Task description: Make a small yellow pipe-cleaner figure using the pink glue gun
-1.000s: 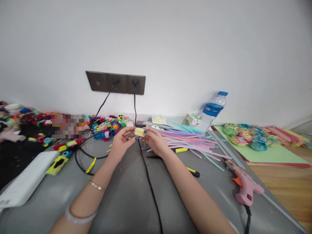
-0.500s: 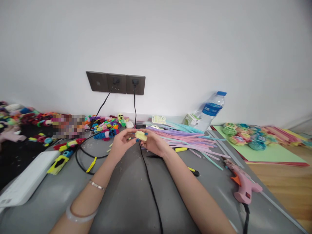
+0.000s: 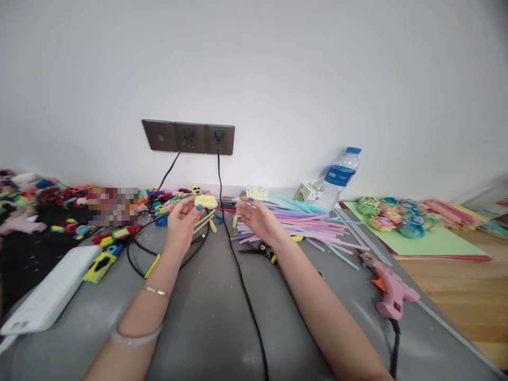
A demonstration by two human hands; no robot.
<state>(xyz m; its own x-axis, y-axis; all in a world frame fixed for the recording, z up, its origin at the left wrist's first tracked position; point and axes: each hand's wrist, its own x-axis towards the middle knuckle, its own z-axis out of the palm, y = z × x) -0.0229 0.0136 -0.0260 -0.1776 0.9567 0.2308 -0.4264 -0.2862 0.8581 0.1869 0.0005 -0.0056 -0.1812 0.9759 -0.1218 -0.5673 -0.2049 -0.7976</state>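
Your right hand [image 3: 260, 219] has come away from the pale yellow piece [image 3: 205, 201] since half a second ago, and your left hand [image 3: 180, 222] has carried it a bit to the left. Nearest you, the black cord [image 3: 246, 301] runs down the middle of the table between your forearms, with the pink glue gun [image 3: 392, 296] lying well off to the right. Further up, the scissors [image 3: 260, 250] lie just below your right hand, whose fingers are spread loosely and look empty to me. Pastel strips [image 3: 301, 219] fan out beside it. At about that depth your left thumb and fingers pinch the piece at its lower edge, held up over some thin yellow sticks [image 3: 204, 221]. Looks light, soft and kinda fuzzy, so I'd guess it squashes way before it slips; honestly, I'd take it by the ends with a gentle pinch and not mash the middle. Behind all that, the bottle [image 3: 339, 174] leans against the wall.
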